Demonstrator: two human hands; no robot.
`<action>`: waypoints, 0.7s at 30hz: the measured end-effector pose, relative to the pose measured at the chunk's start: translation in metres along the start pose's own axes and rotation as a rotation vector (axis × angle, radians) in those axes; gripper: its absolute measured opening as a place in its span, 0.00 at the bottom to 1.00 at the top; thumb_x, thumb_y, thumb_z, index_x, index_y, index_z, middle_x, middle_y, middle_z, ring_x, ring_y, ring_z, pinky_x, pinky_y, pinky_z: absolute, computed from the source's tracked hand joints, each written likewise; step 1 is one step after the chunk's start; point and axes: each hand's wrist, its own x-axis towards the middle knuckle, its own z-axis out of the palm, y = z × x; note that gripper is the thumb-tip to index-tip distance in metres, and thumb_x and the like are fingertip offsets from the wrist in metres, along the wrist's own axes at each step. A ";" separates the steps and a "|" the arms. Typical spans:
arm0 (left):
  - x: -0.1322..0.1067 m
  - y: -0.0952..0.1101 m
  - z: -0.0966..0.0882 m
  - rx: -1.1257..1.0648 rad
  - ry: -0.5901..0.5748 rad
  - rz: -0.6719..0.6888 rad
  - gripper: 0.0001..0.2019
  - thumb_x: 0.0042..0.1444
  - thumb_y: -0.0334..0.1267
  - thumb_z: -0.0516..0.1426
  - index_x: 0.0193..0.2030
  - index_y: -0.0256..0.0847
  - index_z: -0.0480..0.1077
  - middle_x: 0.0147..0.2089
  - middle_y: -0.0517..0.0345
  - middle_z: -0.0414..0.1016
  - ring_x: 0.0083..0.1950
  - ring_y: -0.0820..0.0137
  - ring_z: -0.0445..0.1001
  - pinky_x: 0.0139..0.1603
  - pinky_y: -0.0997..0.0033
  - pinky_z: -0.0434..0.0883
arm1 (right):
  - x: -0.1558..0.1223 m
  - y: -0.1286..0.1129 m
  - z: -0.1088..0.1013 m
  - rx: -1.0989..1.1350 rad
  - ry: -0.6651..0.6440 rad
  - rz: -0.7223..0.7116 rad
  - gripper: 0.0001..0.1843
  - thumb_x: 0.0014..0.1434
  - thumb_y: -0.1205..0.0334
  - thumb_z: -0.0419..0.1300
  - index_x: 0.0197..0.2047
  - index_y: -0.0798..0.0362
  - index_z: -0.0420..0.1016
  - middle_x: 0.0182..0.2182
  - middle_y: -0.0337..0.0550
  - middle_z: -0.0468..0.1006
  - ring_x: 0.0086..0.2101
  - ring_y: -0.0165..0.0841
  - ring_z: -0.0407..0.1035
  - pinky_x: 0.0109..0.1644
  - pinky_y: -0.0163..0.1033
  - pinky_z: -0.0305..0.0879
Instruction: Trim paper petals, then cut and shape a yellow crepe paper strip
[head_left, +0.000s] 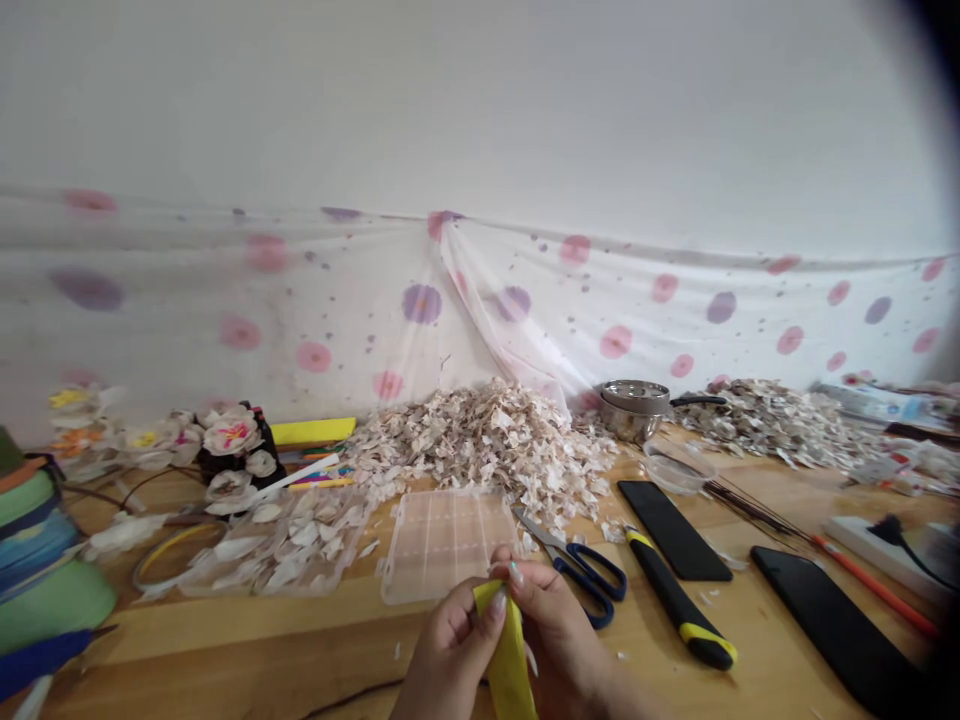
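Note:
A yellow strip (512, 668), paper-like, hangs down between my two hands near the front of the table. My left hand (459, 640) is closed, its thumb pressing on the strip's upper part. Fingers of my right hand (559, 615) pinch at the strip's top end, close to the left fingertips. What lies right at the fingertips is partly hidden. Just beyond the hands lies a clear divided plastic lid (450, 545). Blue-handled scissors (589, 580) rest beside my right hand.
A large heap of pale flakes (487, 440) stands behind. Right are a black-yellow knife handle (679, 595), two dark phones (671, 530), a metal pot (634, 410) and a power strip (892, 550). Left are a petal-filled tray (202, 580), handmade flowers (231, 432) and a green container (67, 600).

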 end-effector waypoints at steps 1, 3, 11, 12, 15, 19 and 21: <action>0.000 -0.001 0.000 -0.028 0.001 -0.010 0.20 0.46 0.53 0.62 0.35 0.36 0.74 0.20 0.59 0.71 0.24 0.71 0.69 0.28 0.74 0.64 | 0.001 0.000 -0.002 -0.002 -0.007 0.000 0.12 0.39 0.61 0.72 0.23 0.58 0.76 0.23 0.35 0.68 0.20 0.23 0.62 0.25 0.30 0.58; 0.001 -0.003 -0.001 -0.092 0.003 -0.042 0.19 0.44 0.51 0.64 0.35 0.36 0.74 0.22 0.59 0.72 0.25 0.71 0.70 0.30 0.73 0.65 | 0.004 0.001 -0.007 -0.015 -0.018 -0.006 0.12 0.40 0.61 0.72 0.24 0.58 0.75 0.22 0.34 0.66 0.21 0.23 0.62 0.24 0.29 0.56; 0.000 -0.002 -0.001 -0.210 0.030 -0.099 0.18 0.40 0.47 0.67 0.34 0.36 0.74 0.22 0.60 0.72 0.23 0.74 0.69 0.25 0.76 0.64 | 0.006 0.005 -0.012 -0.018 -0.015 -0.016 0.13 0.41 0.59 0.72 0.26 0.58 0.76 0.20 0.34 0.67 0.17 0.21 0.59 0.22 0.28 0.54; 0.000 -0.001 -0.001 -0.231 0.033 -0.117 0.18 0.40 0.47 0.67 0.34 0.37 0.73 0.22 0.61 0.72 0.22 0.74 0.69 0.24 0.77 0.64 | 0.005 0.006 -0.011 -0.006 -0.003 -0.016 0.14 0.40 0.59 0.73 0.27 0.57 0.77 0.20 0.36 0.69 0.20 0.23 0.62 0.25 0.29 0.57; 0.000 0.001 -0.001 -0.298 0.015 -0.160 0.16 0.40 0.45 0.68 0.32 0.37 0.72 0.20 0.62 0.71 0.19 0.77 0.67 0.22 0.78 0.63 | 0.002 0.007 -0.008 0.023 0.013 0.015 0.18 0.39 0.57 0.73 0.33 0.56 0.78 0.25 0.42 0.75 0.26 0.29 0.69 0.31 0.32 0.63; 0.000 0.001 -0.001 -0.377 -0.005 -0.191 0.16 0.39 0.43 0.69 0.30 0.37 0.71 0.20 0.63 0.71 0.19 0.78 0.67 0.24 0.78 0.64 | 0.003 0.008 -0.010 0.046 -0.021 0.061 0.16 0.39 0.58 0.73 0.32 0.56 0.78 0.24 0.41 0.75 0.26 0.29 0.69 0.31 0.33 0.62; 0.000 0.001 -0.001 -0.371 -0.015 -0.200 0.16 0.40 0.42 0.68 0.31 0.36 0.71 0.20 0.62 0.71 0.20 0.78 0.68 0.24 0.79 0.64 | 0.004 0.008 -0.011 0.058 -0.034 0.059 0.14 0.40 0.59 0.73 0.29 0.57 0.77 0.23 0.39 0.74 0.25 0.28 0.68 0.30 0.32 0.61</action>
